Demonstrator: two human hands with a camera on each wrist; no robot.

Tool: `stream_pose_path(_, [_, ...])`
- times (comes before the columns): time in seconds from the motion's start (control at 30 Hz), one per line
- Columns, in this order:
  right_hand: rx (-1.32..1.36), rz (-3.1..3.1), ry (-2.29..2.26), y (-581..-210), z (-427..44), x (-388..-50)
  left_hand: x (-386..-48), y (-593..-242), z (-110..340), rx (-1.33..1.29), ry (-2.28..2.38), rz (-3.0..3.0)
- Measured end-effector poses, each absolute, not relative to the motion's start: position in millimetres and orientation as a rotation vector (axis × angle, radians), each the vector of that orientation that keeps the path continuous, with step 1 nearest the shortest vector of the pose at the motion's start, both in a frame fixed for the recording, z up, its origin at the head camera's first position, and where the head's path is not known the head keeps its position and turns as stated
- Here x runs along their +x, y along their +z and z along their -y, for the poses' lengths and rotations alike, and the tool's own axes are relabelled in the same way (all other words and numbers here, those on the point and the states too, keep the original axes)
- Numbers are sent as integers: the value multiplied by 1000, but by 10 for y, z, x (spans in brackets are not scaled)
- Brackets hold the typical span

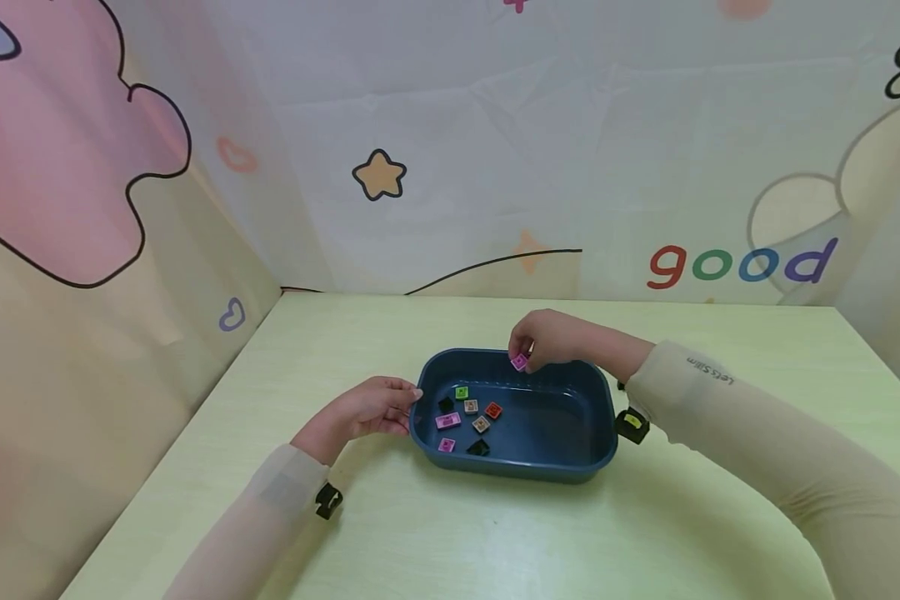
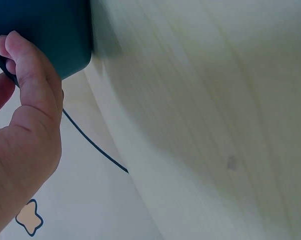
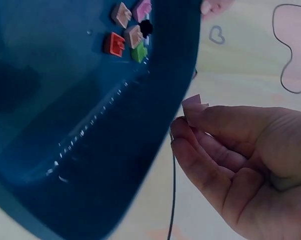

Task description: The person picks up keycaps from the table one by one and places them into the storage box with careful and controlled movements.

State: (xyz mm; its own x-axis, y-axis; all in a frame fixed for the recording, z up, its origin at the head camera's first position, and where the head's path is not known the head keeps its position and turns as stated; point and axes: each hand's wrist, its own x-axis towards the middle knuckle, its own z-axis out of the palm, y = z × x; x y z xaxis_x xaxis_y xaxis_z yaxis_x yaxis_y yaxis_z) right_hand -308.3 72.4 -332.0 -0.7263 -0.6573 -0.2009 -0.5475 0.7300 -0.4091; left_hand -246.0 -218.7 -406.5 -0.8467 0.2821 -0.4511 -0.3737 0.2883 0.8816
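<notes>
My right hand [image 1: 547, 337] is over the far rim of a dark blue plastic tray [image 1: 547, 475], pinching a small pink building brick [image 1: 520, 362] between thumb and fingers. That brick [image 3: 192, 106] shows at the fingertips in the right wrist view. At the tray's left end my left hand [image 1: 378, 407] grips the rim, thumb on top and fingers against the outer wall. Inside, on the left part of the floor, lie a long pink brick [image 1: 447, 421], a square pink one [image 1: 447, 446], a green brick [image 1: 461, 392], an orange-red brick [image 1: 493, 410], two beige bricks [image 1: 481, 424] and two black bricks [image 1: 477, 447].
The tray stands on a pale wooden-look table [image 1: 450, 542]. Behind it hangs a printed cloth backdrop [image 1: 495, 167], which meets the table's back edge and continues along the sides. Black wrist devices [image 1: 632, 425] are worn at both sleeves.
</notes>
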Motion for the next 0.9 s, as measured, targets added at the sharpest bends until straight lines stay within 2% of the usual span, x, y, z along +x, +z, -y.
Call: stream_pose_path(0.9, [-828, -2442, -32, -3709, -346, -3121, -2486, -4072, 2196, -105, 1580, -2030])
